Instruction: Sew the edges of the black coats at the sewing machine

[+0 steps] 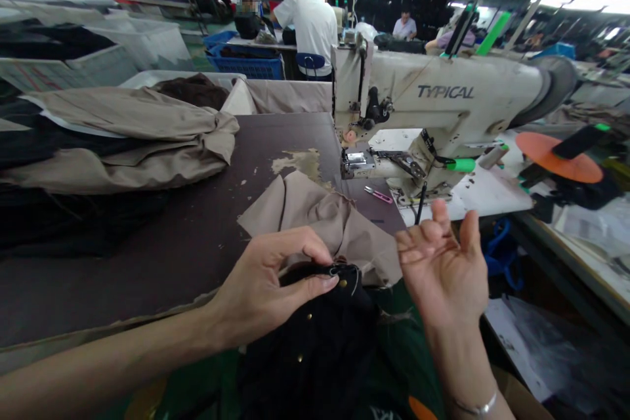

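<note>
My left hand [280,275] is closed in a pinch on the edge of a black garment piece [315,341] with small gold-coloured studs. Loose threads stick out beside the pinched edge. Raised palm-up to the right is my right hand [443,266], its fingers loosely bent and apart, with nothing visible in it. Just beyond the left hand, a crumpled beige cloth [315,203] lies over the table's near edge. Pink-handled thread snips [378,194] rest between that cloth and the sewing machine [443,92].
On the left of the brown tabletop [197,230] lies a pile of beige and black garments [147,138]. An orange disc [558,157] stands at the right. Blue crates [251,65] and a person in a white shirt [312,26] are farther back.
</note>
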Demonstrator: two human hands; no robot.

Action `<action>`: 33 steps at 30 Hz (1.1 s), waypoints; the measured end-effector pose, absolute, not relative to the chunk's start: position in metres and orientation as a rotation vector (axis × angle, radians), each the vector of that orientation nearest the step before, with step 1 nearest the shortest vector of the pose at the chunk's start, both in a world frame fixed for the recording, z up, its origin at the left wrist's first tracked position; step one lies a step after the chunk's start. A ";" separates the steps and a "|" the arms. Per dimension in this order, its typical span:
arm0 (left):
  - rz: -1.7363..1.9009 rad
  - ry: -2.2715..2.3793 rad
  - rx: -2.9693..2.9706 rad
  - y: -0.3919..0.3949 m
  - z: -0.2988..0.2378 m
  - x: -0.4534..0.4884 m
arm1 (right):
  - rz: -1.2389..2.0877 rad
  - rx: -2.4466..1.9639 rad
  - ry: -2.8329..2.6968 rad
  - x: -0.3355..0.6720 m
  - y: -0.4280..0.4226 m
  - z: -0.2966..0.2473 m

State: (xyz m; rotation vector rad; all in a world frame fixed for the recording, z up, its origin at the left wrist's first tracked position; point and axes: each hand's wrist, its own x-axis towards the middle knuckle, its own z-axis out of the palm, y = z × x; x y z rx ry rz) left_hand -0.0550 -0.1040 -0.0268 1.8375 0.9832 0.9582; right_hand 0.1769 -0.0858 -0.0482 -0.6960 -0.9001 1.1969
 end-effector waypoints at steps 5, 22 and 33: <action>1.138 0.833 2.107 -0.108 -0.029 -0.051 | 0.582 -0.801 -1.134 0.177 -0.097 -0.056; 0.915 0.750 2.413 -0.103 -0.017 -0.065 | 0.889 -0.835 -1.655 0.154 -0.123 -0.055; 0.762 0.838 2.314 -0.086 -0.006 -0.072 | 0.899 -0.835 -1.711 0.156 -0.117 -0.049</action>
